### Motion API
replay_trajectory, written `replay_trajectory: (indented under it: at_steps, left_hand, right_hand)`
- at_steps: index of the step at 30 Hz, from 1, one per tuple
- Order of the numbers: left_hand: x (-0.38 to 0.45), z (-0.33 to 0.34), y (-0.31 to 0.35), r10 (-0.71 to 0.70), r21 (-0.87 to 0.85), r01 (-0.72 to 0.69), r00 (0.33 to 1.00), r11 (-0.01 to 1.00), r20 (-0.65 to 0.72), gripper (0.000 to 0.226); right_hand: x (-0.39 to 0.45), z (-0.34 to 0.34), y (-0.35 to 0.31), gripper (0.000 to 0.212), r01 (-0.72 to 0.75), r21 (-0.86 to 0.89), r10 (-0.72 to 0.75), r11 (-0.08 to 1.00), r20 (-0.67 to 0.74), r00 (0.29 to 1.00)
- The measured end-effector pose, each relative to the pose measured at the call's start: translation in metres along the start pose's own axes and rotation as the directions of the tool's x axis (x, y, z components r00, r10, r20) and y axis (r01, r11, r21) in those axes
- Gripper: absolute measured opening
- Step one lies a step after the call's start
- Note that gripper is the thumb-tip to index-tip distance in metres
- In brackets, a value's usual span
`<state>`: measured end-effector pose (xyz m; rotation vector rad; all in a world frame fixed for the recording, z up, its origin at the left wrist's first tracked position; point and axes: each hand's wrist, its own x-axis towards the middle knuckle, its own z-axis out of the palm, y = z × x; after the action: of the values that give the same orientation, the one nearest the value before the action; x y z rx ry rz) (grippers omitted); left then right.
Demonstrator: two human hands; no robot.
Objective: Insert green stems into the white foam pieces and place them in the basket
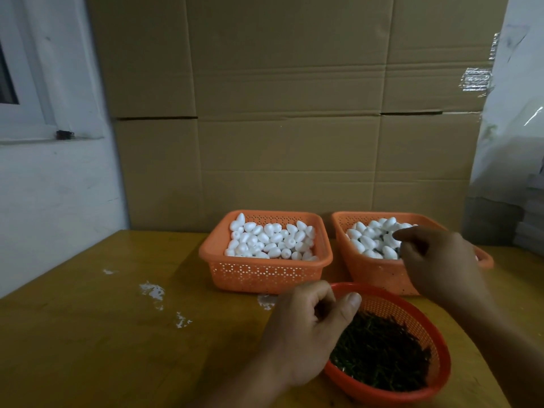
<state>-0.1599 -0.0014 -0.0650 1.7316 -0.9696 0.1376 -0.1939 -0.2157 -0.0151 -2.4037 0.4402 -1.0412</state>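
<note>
Looking down at the worktop, we have 3 orange containers set close so each sits within easy reach. The left basket holds plain white foam pieces, the right basket holds foam pieces with dark bits showing between them — we judge these to be the finished ones — and the round basket nearest us holds the green stems.

Our right hand hovers over the near right part of the right basket, fingers loosely curled and pointing down at the pile; we cannot tell whether it holds a piece or has just let one go. Foam lies directly under and just left of its fingertips.

Our left hand rests at the left rim of the round basket, thumb and curled fingers drawn toward each other as if pinching — whether a stem sits between them we cannot tell. The stems lie just right of and below this hand, and the plain foam is beyond it, apart.

Pale scuffs mark the worktop to the left, and cardboard stands behind the baskets.
</note>
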Motion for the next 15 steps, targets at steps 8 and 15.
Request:
replay_trajectory:
  at_steps: [8, 15]
  left_hand:
    - [0.046, -0.040, -0.009, -0.108, 0.194, 0.150, 0.971, 0.969, -0.212, 0.034]
    - [0.138, -0.086, -0.047, -0.296, 0.610, 0.301, 0.949, 0.733, -0.112, 0.019]
  right_hand:
    - [-0.054, -0.002, -0.024, 0.040, 0.140, 0.111, -0.168, 0.984, 0.310, 0.936]
    - [-0.062, 0.004, -0.028, 0.026, 0.186, 0.095, -0.208, 0.978, 0.359, 0.910]
